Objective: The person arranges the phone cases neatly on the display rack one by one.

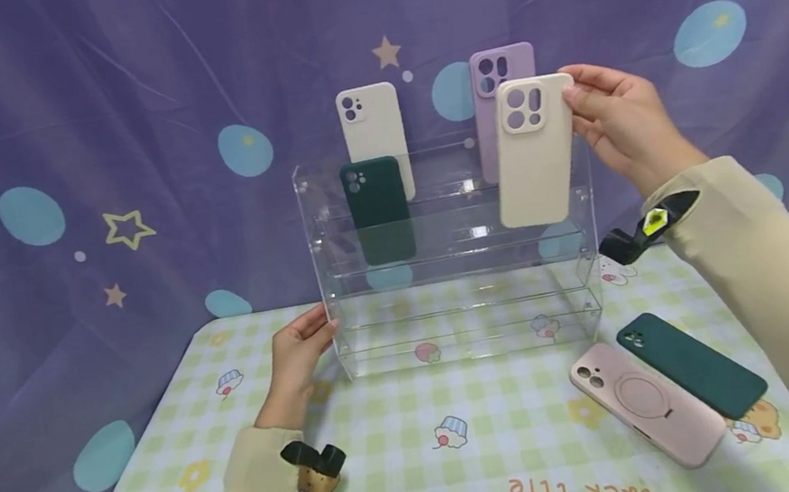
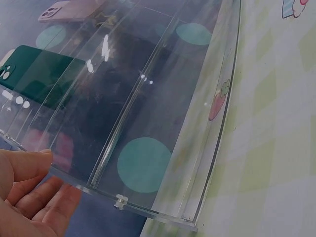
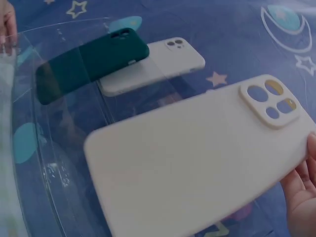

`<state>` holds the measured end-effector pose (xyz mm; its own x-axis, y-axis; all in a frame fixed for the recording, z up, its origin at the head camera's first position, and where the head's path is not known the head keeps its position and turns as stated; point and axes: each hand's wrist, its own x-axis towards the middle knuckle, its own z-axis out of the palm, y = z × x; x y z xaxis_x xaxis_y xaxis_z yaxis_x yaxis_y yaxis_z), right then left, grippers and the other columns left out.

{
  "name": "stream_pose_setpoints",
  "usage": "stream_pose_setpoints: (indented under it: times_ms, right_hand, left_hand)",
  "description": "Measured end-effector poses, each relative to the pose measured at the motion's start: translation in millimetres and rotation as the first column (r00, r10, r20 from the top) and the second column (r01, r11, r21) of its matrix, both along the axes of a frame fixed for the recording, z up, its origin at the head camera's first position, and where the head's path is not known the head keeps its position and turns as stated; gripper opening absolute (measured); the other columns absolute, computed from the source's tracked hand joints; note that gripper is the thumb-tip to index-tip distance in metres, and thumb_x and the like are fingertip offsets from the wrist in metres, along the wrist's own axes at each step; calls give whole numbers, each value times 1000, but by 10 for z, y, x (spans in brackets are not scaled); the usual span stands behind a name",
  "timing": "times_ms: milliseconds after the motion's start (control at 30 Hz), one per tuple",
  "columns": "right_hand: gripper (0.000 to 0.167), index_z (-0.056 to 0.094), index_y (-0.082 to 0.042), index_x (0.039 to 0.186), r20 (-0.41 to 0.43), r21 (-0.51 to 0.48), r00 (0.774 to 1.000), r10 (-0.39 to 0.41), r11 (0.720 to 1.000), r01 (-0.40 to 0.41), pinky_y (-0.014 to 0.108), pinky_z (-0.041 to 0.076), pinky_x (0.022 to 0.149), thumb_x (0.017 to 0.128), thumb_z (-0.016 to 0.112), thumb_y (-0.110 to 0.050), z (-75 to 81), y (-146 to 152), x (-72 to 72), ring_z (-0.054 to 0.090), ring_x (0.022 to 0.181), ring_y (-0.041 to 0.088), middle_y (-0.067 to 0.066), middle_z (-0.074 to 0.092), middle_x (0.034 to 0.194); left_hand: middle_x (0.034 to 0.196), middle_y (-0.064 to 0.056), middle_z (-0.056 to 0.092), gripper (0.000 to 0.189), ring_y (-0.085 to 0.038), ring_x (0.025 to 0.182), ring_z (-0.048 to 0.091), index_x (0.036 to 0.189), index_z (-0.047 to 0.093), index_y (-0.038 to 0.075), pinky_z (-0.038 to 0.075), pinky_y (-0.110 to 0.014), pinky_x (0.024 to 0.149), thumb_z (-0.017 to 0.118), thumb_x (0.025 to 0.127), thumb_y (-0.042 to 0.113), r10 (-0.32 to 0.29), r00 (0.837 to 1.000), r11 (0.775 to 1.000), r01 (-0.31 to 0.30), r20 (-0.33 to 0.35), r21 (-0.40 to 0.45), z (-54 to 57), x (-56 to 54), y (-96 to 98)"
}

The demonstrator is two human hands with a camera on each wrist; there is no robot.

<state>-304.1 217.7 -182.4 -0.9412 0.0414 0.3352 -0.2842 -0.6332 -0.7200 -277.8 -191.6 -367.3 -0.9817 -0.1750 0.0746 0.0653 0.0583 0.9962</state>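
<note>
My right hand (image 1: 619, 118) pinches a cream phone case (image 1: 538, 167) by its upper right edge, thumb on the outer face. The case is upright and overlaps the right part of a clear acrylic display stand (image 1: 469, 345) in the head view. At the stand's left side edge, my left hand (image 1: 300, 356) grips the panel between thumb and fingers. A purple phone case (image 1: 516, 61) stands on the top tier, partly hidden behind the cream one. Top left on the stand is a white phone case (image 1: 381, 126), with a dark green phone case (image 1: 381, 214) one tier lower.
On the table to the right of the stand lie a pink phone case (image 1: 681, 428) with a ring and another dark green phone case (image 1: 699, 363). A green checked cloth (image 1: 378, 450) covers the table. Behind hangs a purple-blue patterned curtain (image 1: 136, 80).
</note>
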Motion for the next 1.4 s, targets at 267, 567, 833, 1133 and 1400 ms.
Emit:
stream_pose_setpoints:
  times_ms: [267,567,833,1133,1400]
  right_hand:
    - [20,63,7,101,41,-122,995,-95,988,100,27,56,67,84,59,15,101,-5,-115,65,83,21,14,66,89]
    - [18,64,9,98,-29,-207,983,-184,963,174,27,56,65,83,57,17,205,-110,-190,63,80,22,15,63,85]
    - [18,67,6,95,-48,-91,964,-262,962,257,21,54,61,81,62,16,0,-203,-226,62,75,16,11,65,81]
    - [18,69,2,96,-42,56,944,-327,943,329,19,53,66,85,60,12,-252,-288,-267,63,78,13,6,67,83]
    - [19,70,-3,95,-72,168,941,-331,926,339,17,52,63,85,61,10,-425,-356,-284,62,75,10,3,68,82]
  left_hand:
    - [117,-14,64,41,2,84,64,125,56,-5,53,-17,75,67,86,1,9,1000,1000,-9,2,9,-19,15,-12]
    - [114,-7,67,40,3,82,64,125,57,-3,53,-18,77,66,87,2,5,1000,1000,-5,10,5,-33,18,-41]
    - [114,-9,66,40,3,81,64,126,57,-3,53,-17,74,66,87,3,1,1000,1000,0,9,-9,-30,12,-40]
    - [117,-12,65,40,4,81,63,127,56,-2,53,-17,74,65,88,4,-8,1000,1000,9,13,-25,-32,12,-30]
    - [117,-10,65,40,4,82,63,126,57,-2,52,-17,74,65,88,4,-4,1000,999,4,4,-36,-33,-8,-24]
